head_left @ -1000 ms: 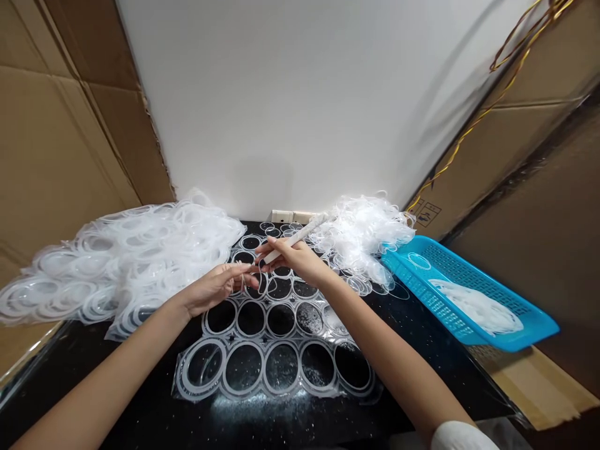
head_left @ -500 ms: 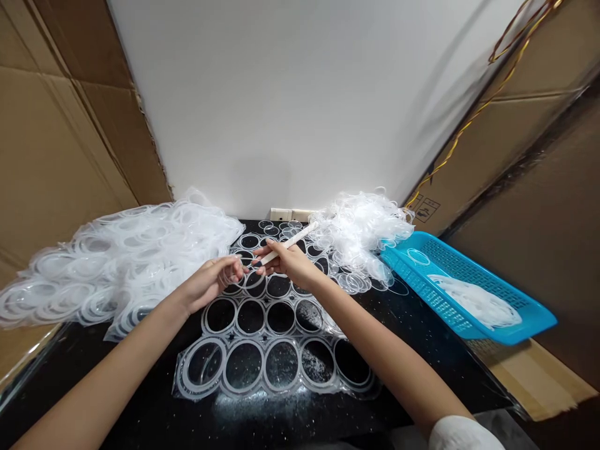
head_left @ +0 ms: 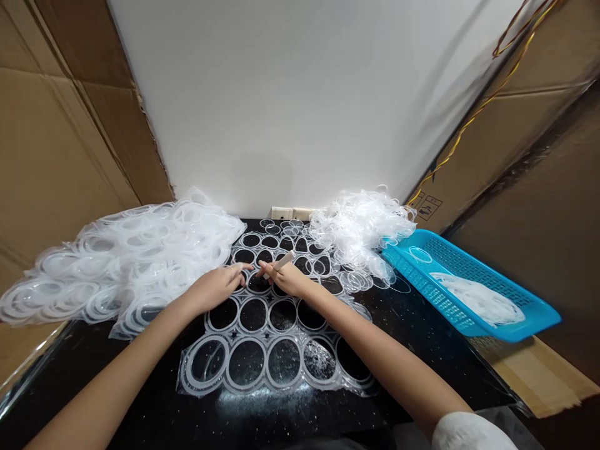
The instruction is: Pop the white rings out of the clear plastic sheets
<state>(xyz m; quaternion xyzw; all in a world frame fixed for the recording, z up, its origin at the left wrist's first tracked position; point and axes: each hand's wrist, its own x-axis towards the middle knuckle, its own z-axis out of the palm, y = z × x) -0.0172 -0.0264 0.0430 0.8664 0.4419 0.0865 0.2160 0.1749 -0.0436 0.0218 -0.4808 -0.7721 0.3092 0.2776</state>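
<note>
A: Where is the work sitting?

B: On the clear ring sheet (head_left: 276, 382), which lies flat mid-counter and reaches toward the near edge of the black counter (head_left: 422, 356). Both hands meet at one ring past the sheet's middle.

A: And the grips?

B: The right hand (head_left: 288, 282) is closed round a white stick (head_left: 281, 262), held like a pen with its lower end down at that ring. The left hand (head_left: 216, 289) holds nothing; its fingers lie loosely spread and flat on the film just beside the stick.

A: How should the person do it well?

B: Probably by pinning the film close to the stick so it cannot lift, and working along the cut line, not the rim.

A: Anything nearby?

B: A pile of sheets (head_left: 126, 262) lies at the left edge, loose rings (head_left: 360, 231) at the back right, and a blue basket (head_left: 539, 315) at the right edge.
</note>
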